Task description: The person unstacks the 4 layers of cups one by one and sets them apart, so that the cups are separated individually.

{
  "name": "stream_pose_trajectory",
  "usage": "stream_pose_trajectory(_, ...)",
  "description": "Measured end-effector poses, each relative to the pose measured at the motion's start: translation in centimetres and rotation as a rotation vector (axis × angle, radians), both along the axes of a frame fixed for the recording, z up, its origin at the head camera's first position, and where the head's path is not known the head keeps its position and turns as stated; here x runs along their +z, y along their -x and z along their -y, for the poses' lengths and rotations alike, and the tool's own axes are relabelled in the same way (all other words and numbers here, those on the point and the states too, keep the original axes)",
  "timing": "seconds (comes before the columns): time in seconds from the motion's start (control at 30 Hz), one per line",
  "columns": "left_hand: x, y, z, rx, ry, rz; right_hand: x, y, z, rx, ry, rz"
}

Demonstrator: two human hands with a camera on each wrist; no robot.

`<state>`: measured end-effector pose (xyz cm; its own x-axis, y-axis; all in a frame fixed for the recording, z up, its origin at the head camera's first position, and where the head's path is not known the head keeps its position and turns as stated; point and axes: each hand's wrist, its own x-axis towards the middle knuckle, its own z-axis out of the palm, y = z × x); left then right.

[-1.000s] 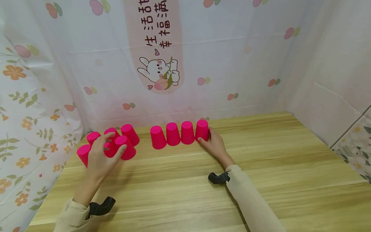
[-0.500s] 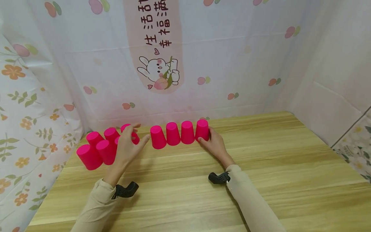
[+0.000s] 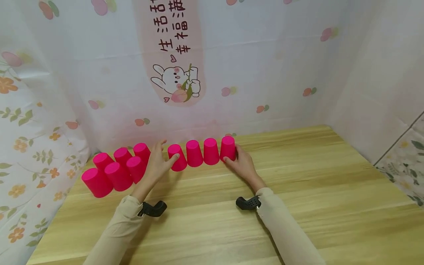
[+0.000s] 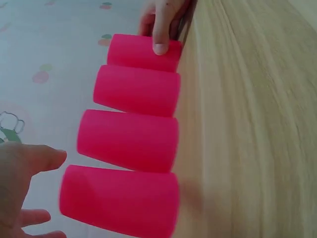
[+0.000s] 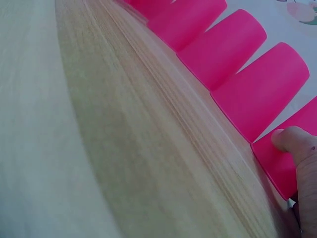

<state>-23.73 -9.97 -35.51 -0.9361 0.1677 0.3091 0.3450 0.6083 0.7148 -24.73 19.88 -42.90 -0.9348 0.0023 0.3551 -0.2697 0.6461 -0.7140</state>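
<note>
Four pink cups [image 3: 194, 154] stand upside down in a row at the back of the desk, set close beside one another with their rims meeting or nearly so. Your right hand [image 3: 243, 162] holds the rightmost cup [image 3: 228, 147], thumb on its front and fingers around its far side. Your left hand [image 3: 157, 163] is wide, thumb and fingers spread beside the leftmost cup [image 3: 180, 165] of the row. From the head view your thumb crosses that cup's front; you cannot tell whether it touches.

Left of that hand, six more pink cups [image 3: 118, 177] stand upside down in a cluster, three behind and three in front. All ten rest on the wood-grained desk [image 3: 205, 224]. You wear beige sleeves [image 3: 285, 228], with a black device [image 3: 248, 203] at each wrist. Behind the desk hangs a white cloth [image 3: 258, 66] printed with fruit, a rabbit [image 3: 172, 79] and dark lettering.
</note>
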Motion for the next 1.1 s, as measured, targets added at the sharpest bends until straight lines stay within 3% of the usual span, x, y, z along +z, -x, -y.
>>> stream_pose_trajectory(0.1, -0.3, 0.3, -0.3, -0.012, -0.033, 0.070, -0.1, 0.0, -0.1, 0.007, -0.005, 0.008)
stream_pose_trajectory(0.3, -0.9, 0.8, -0.7, -0.002, -0.139, 0.112, -0.1, -0.1, 0.1, -0.001, 0.004, 0.011)
stream_pose_trajectory(0.53, -1.0, 1.3, -0.9, 0.030, -0.144, 0.168, 0.1, -0.1, 0.1, 0.005, 0.010, 0.024)
stream_pose_trajectory(0.83, -1.4, 1.2, -0.7, 0.074, -0.161, 0.140, -0.1, 0.0, 0.1, 0.004, 0.012, 0.016)
stream_pose_trajectory(1.1, -0.4, 0.5, -0.5, 0.061, -0.144, 0.076, -0.1, -0.1, 0.2, 0.004, 0.012, -0.002)
